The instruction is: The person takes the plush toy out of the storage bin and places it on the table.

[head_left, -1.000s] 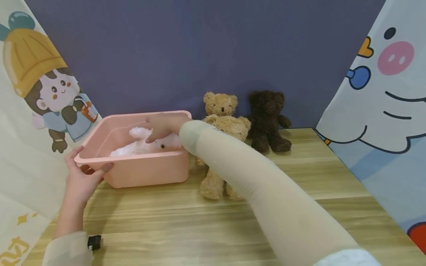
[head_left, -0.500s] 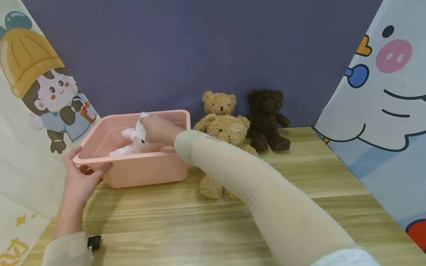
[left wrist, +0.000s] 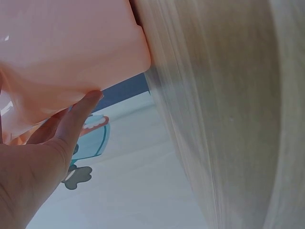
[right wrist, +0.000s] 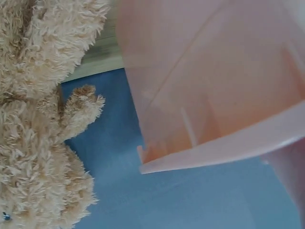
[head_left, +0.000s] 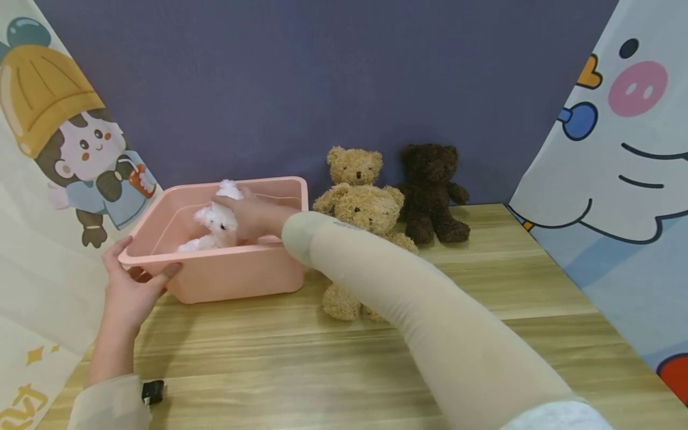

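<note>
A pink plastic bin [head_left: 242, 276] stands on the table at the left. My left hand [head_left: 131, 294] grips its near left corner, thumb against the outer wall and fingers at the rim; the left wrist view shows the thumb on the bin's outer wall. Inside the bin a fluffy white plush toy [head_left: 221, 224] sits with its head raised and its dark eyes showing. My right hand [head_left: 255, 216] reaches over the bin and holds the toy at its head from the right side. The toy's lower body is hidden behind the bin's wall.
Two light-brown teddy bears sit right of the bin, the front one [head_left: 368, 208] before the back one [head_left: 355, 166], partly behind my right sleeve. A dark-brown teddy bear [head_left: 432, 191] sits further right against the dark back wall [head_left: 344, 77]. Printed cloths hang on both sides.
My right hand has moved left onto the white plush toy and taken hold of it. The toy's head has come up from lying in the bin. My left hand has stayed on the corner.
</note>
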